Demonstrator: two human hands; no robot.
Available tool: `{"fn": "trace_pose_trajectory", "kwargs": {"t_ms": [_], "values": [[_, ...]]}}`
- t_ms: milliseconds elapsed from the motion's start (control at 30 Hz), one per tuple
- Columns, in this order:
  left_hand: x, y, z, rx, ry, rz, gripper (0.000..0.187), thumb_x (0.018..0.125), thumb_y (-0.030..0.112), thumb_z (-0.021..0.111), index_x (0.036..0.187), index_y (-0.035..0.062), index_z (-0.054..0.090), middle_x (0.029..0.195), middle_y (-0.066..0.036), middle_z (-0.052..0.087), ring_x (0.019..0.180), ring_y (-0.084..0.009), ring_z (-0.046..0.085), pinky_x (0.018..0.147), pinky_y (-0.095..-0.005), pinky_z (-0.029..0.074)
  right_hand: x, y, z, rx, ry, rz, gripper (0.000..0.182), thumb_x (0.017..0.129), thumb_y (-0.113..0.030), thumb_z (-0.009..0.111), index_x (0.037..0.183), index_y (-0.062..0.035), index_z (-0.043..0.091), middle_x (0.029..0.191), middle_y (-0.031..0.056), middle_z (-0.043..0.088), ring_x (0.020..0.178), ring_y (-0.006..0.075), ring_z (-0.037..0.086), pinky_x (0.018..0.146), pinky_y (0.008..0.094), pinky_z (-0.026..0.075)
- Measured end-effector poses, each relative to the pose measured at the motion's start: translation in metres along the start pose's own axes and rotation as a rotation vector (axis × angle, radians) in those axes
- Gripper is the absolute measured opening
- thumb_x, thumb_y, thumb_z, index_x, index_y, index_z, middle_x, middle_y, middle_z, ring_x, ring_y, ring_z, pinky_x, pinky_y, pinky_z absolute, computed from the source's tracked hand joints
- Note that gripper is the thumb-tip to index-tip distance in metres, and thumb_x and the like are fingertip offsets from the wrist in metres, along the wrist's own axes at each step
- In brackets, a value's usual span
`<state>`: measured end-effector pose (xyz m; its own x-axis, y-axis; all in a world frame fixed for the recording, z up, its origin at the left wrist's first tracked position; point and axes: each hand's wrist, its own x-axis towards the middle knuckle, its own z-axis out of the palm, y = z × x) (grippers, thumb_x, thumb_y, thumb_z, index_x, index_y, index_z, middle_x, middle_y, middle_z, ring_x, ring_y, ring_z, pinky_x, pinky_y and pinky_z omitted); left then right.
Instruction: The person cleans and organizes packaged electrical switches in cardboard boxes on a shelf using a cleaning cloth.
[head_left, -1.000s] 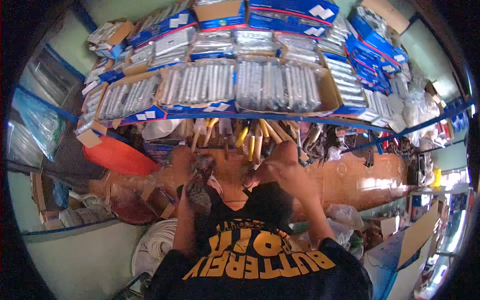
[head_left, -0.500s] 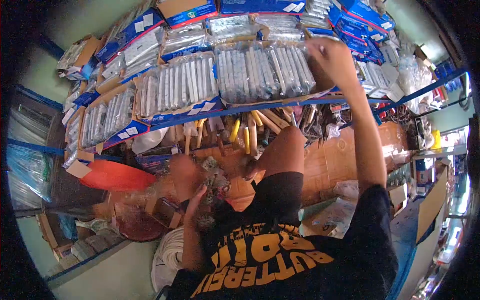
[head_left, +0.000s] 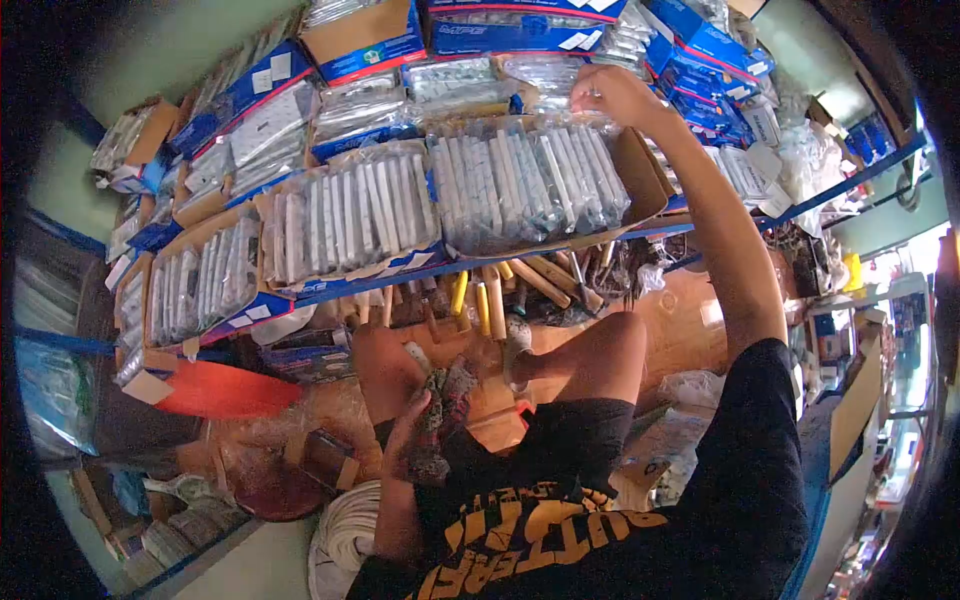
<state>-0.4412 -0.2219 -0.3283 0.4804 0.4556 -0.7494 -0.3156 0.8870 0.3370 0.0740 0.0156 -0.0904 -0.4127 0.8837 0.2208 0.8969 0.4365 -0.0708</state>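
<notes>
My right hand is raised at the back edge of an open box of plastic-wrapped flat packs. Its fingers are curled together, and whatever they hold, if anything, is too small to make out. Low by my thigh, my left hand is closed on a crumpled patterned cloth. More wrapped packs stand upright in the neighbouring box to the left.
A blue shelf edge runs below the boxes. Wooden and yellow handles show beneath it. On the left are a red sheet and a round dark stool. Coiled white hose lies at the bottom.
My right hand has moved left and away from the box's right end. The view has shifted, and the cloth in my left hand shows more clearly.
</notes>
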Motion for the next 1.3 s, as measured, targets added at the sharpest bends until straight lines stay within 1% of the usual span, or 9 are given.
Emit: {"fn": "trace_pose_trajectory", "kwargs": {"t_ms": [233,533,633,767,833,900,967,1067,1300], "values": [[0.013,0.008,0.019,0.203,0.035,0.052,0.036,0.095,0.033,0.055,0.121,0.0085,0.055,0.098,-0.001,0.064,0.084,-0.0123,0.062,0.071,-0.0262,0.05,-0.01,0.008,-0.006,0.04,0.073,0.029,0.011,0.084,-0.012,0.063,0.089,-0.0024,0.063,0.086,0.0107,0.062,0.084,0.0269,0.062,0.078,0.0358,0.048],[-0.01,0.015,0.029,-0.02,-0.002,0.116,0.026,0.095,0.029,0.054,0.108,0.0072,0.06,0.098,-0.004,0.065,0.085,-0.0152,0.062,0.076,-0.0288,0.05,-0.037,0.019,-0.037,0.489,0.531,0.276,0.01,0.097,-0.019,0.053,0.101,-0.0099,0.053,0.078,-0.0045,0.044,0.07,0.0031,0.04,0.059,0.0201,0.034],[-0.007,0.009,0.012,0.018,-0.032,0.094,0.031,0.095,0.031,0.054,0.113,0.006,0.059,0.103,-0.005,0.065,0.088,-0.016,0.063,0.078,-0.0311,0.052,-0.065,-0.052,-0.061,0.768,0.77,0.672,0.012,0.097,-0.022,0.053,0.101,-0.0107,0.054,0.08,-0.0031,0.048,0.068,0.0037,0.043,0.056,0.0206,0.035],[0.019,-0.006,-0.032,0.143,0.131,0.205,0.039,0.095,0.031,0.056,0.123,0.0047,0.056,0.112,-0.007,0.063,0.092,-0.0181,0.064,0.077,-0.0327,0.053,-0.125,-0.126,-0.024,0.74,1.012,0.749,0.023,0.097,-0.025,0.053,0.109,-0.0049,0.056,0.087,0.0016,0.059,0.072,0.0061,0.053,0.061,0.0228,0.044],[-0.027,0.017,0.035,0.134,0.078,0.186,0.042,0.094,0.03,0.056,0.127,0.0044,0.053,0.115,-0.007,0.061,0.095,-0.0177,0.063,0.078,-0.0314,0.052,-0.14,-0.183,-0.009,1.216,1.049,0.911,0.029,0.096,-0.023,0.055,0.114,-0.0001,0.055,0.092,0.0027,0.061,0.077,0.0069,0.056,0.065,0.0227,0.047],[-0.063,0.033,0.093,0.131,0.025,0.165,0.045,0.094,0.029,0.057,0.131,0.0041,0.05,0.119,-0.008,0.059,0.098,-0.0173,0.062,0.079,-0.0301,0.052,-0.161,-0.235,0.012,1.239,0.96,0.898,0.03,0.093,-0.018,0.059,0.116,0.0021,0.056,0.096,0.0041,0.063,0.08,0.008,0.059,0.066,0.0227,0.048],[-0.081,0.037,0.124,0.096,-0.007,0.376,0.049,0.094,0.023,0.057,0.136,0.0035,0.044,0.123,-0.008,0.056,0.1,-0.0162,0.059,0.083,-0.0282,0.049,-0.179,-0.271,0.023,1.615,0.792,1.05,0.026,0.091,-0.009,0.059,0.115,0.001,0.057,0.102,0.0043,0.064,0.082,0.0089,0.06,0.069,0.0226,0.049],[-0.102,0.04,0.157,0.402,0.032,0.749,0.051,0.093,0.019,0.057,0.138,0.003,0.041,0.122,-0.008,0.056,0.103,-0.0155,0.058,0.087,-0.0281,0.047,-0.186,-0.31,0.052,1.772,0.877,0.997,0.026,0.091,-0.005,0.06,0.116,-0.0008,0.055,0.104,0.0036,0.064,0.089,0.0087,0.06,0.075,0.0236,0.049],[-0.102,0.023,0.157,0.247,-0.011,0.744,0.047,0.092,0.015,0.055,0.136,0.0023,0.043,0.121,-0.007,0.055,0.103,-0.0158,0.057,0.089,-0.0295,0.046,-0.19,-0.332,0.051,1.773,0.922,0.955,0.023,0.092,-0.007,0.06,0.114,-0.0024,0.054,0.103,0.0045,0.065,0.089,0.0095,0.062,0.075,0.0242,0.051]]}}
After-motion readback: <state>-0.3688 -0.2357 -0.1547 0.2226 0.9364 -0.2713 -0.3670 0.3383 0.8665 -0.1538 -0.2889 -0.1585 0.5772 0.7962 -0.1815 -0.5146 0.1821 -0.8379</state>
